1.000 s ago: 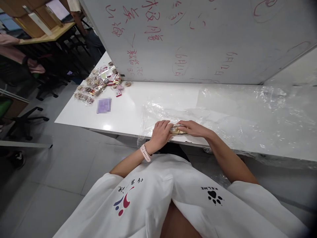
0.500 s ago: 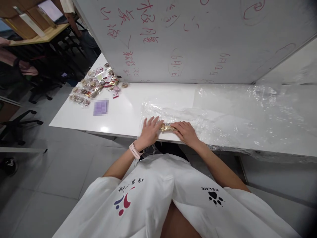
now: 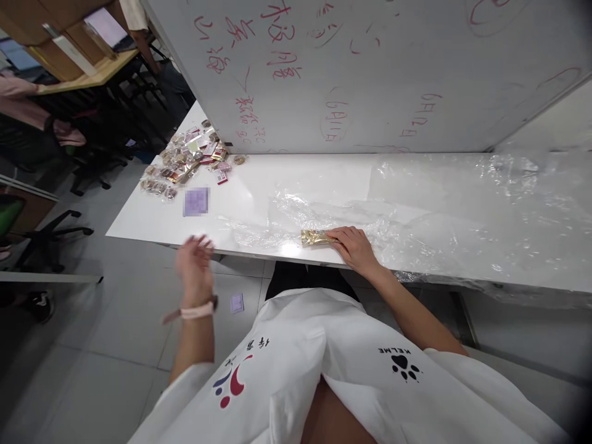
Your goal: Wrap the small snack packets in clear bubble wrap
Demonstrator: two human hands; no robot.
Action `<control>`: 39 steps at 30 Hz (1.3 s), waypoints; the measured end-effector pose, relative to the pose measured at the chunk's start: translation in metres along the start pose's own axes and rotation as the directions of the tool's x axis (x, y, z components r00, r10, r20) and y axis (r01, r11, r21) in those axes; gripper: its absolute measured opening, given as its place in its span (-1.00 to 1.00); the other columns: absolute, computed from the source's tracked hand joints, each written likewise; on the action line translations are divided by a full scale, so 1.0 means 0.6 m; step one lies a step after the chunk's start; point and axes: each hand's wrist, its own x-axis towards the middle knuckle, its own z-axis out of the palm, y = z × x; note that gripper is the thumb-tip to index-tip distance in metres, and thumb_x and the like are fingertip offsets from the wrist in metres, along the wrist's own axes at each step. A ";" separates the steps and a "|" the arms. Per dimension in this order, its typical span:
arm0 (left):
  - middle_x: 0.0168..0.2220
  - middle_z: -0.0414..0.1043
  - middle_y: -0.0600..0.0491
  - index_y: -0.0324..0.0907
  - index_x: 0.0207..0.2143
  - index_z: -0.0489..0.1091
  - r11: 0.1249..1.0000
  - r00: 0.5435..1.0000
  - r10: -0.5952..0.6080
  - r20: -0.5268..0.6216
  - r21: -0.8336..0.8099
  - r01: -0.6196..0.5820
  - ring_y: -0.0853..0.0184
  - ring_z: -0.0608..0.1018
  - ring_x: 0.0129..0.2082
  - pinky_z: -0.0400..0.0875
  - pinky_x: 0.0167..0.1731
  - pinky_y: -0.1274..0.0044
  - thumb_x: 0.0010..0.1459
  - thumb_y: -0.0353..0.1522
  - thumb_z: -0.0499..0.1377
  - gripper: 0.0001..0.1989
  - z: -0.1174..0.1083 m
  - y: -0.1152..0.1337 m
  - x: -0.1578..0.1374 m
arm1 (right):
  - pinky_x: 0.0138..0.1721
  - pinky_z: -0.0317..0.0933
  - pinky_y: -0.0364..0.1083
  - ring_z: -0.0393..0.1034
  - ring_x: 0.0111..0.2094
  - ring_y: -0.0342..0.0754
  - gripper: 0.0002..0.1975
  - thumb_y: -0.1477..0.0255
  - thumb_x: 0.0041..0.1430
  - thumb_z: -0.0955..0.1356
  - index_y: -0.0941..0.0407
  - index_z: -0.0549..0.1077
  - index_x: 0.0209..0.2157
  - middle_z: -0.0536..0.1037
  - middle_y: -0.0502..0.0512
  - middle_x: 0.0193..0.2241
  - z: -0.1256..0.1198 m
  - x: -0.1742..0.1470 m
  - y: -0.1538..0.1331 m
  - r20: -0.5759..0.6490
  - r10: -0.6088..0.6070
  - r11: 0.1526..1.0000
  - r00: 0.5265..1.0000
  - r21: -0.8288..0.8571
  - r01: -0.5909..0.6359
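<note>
- Left of centre, my left hand (image 3: 195, 262) has come off the gold packet (image 3: 313, 238), fingers apart, blurred.
- Mid-frame, my right hand (image 3: 355, 248) alone has its fingers clamped on it.

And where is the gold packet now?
In the head view, the gold packet lies near the front edge of the white table, just right of centre, its right end covered by the right hand, with clear plastic film beyond it.
</note>
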 end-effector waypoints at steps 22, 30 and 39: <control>0.20 0.35 -0.10 -0.09 0.14 0.28 0.845 0.785 -0.093 0.612 0.466 -0.263 0.21 0.39 0.24 0.35 0.17 0.28 0.34 -0.27 0.07 -0.66 0.185 -0.161 -0.133 | -0.08 0.16 0.05 0.36 -0.07 0.06 -0.70 0.31 0.41 0.21 0.02 0.48 0.04 0.55 0.14 -0.03 -0.002 -0.003 0.004 0.063 0.053 0.993 0.997 0.100 -0.059; 0.32 0.22 -0.16 -0.21 0.32 0.11 0.147 0.094 0.021 0.995 0.090 -0.985 0.14 0.20 0.38 0.04 0.35 0.16 0.39 -0.33 -0.02 -0.51 0.213 -0.239 -0.158 | -0.06 0.24 0.08 0.36 -0.09 0.09 -0.71 0.28 0.40 0.20 0.07 0.51 -0.13 0.54 0.19 -0.17 -0.024 0.000 -0.008 0.083 -0.008 0.986 0.997 0.165 -0.006; 0.27 0.31 -0.10 -0.11 0.34 0.09 0.042 0.094 0.018 0.995 0.094 -0.995 0.14 0.33 0.29 0.19 0.23 0.23 0.40 -0.39 -0.06 -0.51 0.217 -0.237 -0.149 | -0.40 0.11 -0.02 0.37 -0.40 0.06 -0.50 0.00 0.31 0.24 0.12 0.54 -0.37 0.53 0.21 -0.41 -0.106 -0.078 -0.018 -0.352 0.622 0.686 0.699 -0.187 -0.704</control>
